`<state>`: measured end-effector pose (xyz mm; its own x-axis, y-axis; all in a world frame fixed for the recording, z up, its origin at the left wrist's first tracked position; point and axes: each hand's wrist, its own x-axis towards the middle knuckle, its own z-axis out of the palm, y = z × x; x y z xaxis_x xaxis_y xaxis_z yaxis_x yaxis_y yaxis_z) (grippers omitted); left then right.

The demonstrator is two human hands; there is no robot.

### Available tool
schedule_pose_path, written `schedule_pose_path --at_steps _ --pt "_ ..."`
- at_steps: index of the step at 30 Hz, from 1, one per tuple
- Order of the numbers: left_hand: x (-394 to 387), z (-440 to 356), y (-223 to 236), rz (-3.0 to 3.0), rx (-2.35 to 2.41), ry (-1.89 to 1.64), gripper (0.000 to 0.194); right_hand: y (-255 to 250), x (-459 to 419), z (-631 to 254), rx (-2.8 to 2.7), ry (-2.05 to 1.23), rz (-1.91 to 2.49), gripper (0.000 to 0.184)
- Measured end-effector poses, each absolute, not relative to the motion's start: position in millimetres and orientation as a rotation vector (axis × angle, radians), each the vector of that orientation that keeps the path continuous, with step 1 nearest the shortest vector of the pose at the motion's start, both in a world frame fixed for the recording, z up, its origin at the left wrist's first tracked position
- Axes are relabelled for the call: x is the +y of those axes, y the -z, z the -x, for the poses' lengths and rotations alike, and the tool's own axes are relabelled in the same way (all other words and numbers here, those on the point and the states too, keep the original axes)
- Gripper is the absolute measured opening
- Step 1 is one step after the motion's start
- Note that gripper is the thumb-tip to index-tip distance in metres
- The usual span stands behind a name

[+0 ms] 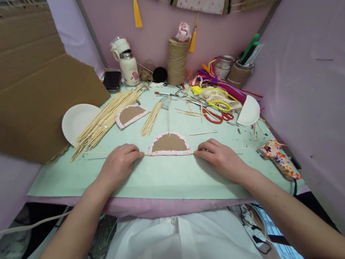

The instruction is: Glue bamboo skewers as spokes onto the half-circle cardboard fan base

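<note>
A cardboard half-circle (168,143) edged in pink-dotted white cloth lies flat before me, its straight side toward me. One thin wooden stick (168,117) runs away from its middle, and others stick out at both lower corners. At the left corner, my left hand (122,161) pinches the wooden stick there between thumb and fingers. My right hand (217,155) is closed the same way on the stick at the right corner. A second cloth-edged half-circle (131,115) lies farther back, beside a small bunch of sticks (152,118).
A big pile of sticks (109,117) overlaps a paper plate (77,120) at left, near a cardboard sheet (23,82). Red-handled scissors (217,116), a half plate (249,110) and a flower-patterned glue gun (279,159) lie right. A bottle (129,69) and twine roll (178,61) stand behind.
</note>
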<state>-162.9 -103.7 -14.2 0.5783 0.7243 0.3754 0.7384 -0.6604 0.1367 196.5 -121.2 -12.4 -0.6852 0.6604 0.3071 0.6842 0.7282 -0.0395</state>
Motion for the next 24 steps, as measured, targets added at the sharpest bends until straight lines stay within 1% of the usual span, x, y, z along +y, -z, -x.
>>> schedule_pose_path --at_steps 24 --pt "-103.4 162.4 14.4 2.766 -1.317 0.638 0.038 10.4 -122.1 -195.9 -2.639 0.084 1.068 0.039"
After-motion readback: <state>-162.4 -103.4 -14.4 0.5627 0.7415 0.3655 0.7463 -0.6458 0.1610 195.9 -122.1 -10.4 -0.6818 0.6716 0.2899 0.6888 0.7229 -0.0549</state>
